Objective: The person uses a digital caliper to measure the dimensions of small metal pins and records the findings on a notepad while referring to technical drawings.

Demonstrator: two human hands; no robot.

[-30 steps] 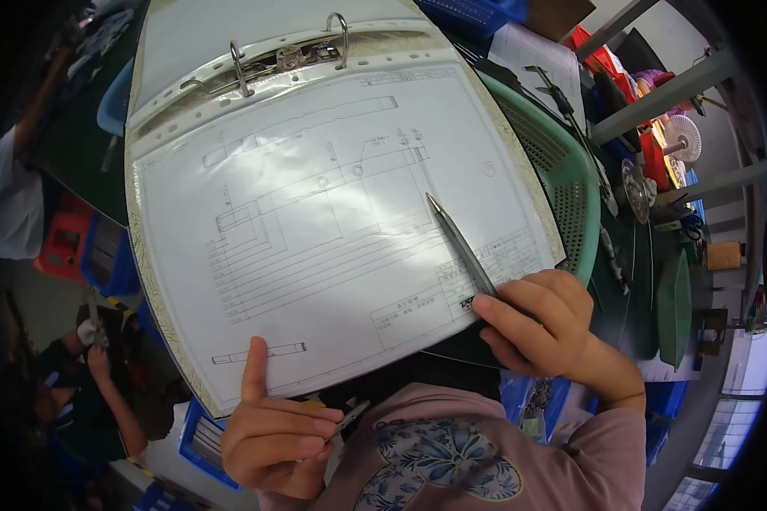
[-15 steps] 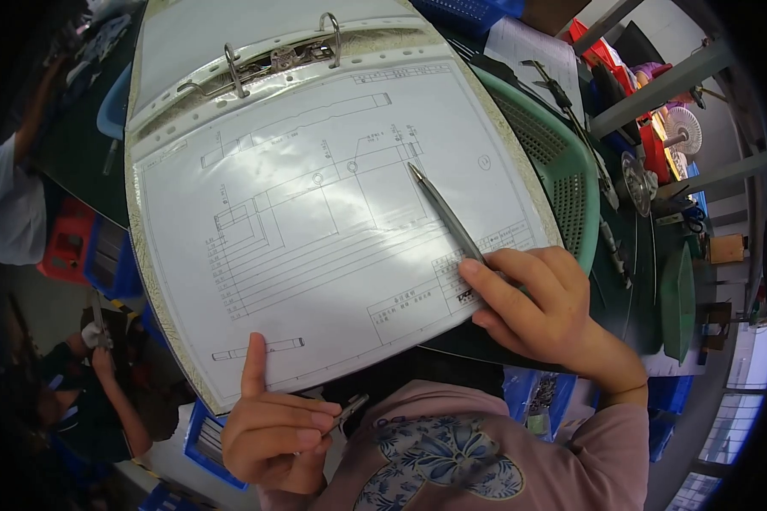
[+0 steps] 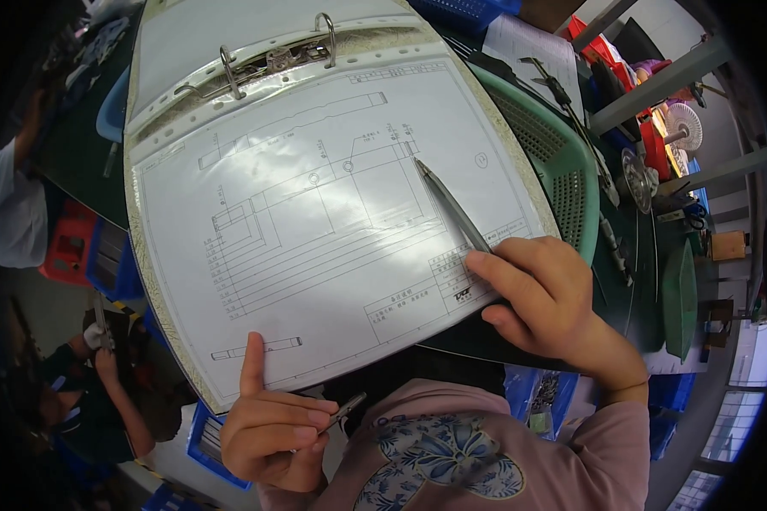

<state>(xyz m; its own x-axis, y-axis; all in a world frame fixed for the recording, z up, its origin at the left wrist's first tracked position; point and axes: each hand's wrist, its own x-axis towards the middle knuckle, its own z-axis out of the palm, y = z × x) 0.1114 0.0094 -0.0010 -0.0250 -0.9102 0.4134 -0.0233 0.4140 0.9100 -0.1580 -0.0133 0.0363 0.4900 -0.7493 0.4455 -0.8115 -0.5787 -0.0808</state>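
Observation:
An open ring binder [image 3: 264, 60] fills the middle of the view, showing a technical line drawing in a clear sleeve [image 3: 315, 221]. My right hand [image 3: 545, 294] grips a slim metal pen [image 3: 452, 206] whose tip rests on the drawing's upper right part. My left hand [image 3: 268, 430] holds the binder's lower left edge, thumb up on the sheet, with a small thin metal tool [image 3: 345, 409] pinched in its fingers.
A green plastic basket [image 3: 554, 162] lies under the binder's right side. Shelving with red bins and metal parts [image 3: 656, 128] stands at the right. Blue crates [image 3: 209, 434] sit below. Other people [image 3: 85, 383] are at the left.
My right hand has slid the pen up and left across the drawing, its tip now nearer the sheet's upper middle. The left hand and binder barely moved.

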